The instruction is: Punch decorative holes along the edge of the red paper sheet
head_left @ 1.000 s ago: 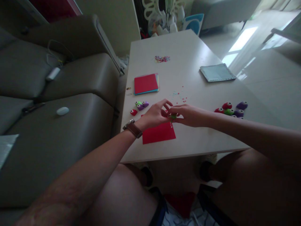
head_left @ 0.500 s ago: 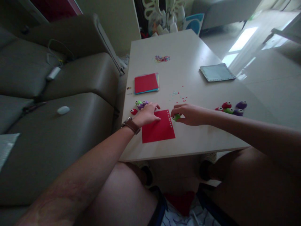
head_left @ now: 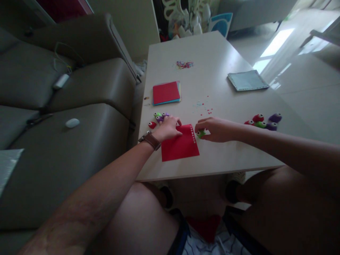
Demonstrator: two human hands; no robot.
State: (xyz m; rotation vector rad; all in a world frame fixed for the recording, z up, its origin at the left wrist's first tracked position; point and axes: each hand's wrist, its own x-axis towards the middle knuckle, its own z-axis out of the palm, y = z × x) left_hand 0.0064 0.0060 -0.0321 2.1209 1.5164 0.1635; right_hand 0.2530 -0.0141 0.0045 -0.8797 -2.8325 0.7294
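A red paper sheet (head_left: 179, 147) lies near the table's front edge, with a row of small punched holes down its right side. My left hand (head_left: 168, 128) rests over the sheet's upper left part, fingers apart. At the right edge of the sheet, my right hand (head_left: 208, 128) is closed around a small green craft punch (head_left: 201, 134). Whether the punch touches the paper I cannot tell. Just beyond my left hand sit several craft punches (head_left: 152, 124) in red, green and purple, partly hidden by its fingers.
More craft punches (head_left: 260, 124) stand to the right, behind my right forearm. A stack of coloured paper (head_left: 166, 92) lies farther back, near scattered paper bits (head_left: 203, 104). A confetti pile (head_left: 184, 64) and a pale flat packet (head_left: 248, 81) are beyond. A sofa (head_left: 106, 141) flanks the table (head_left: 225, 159).
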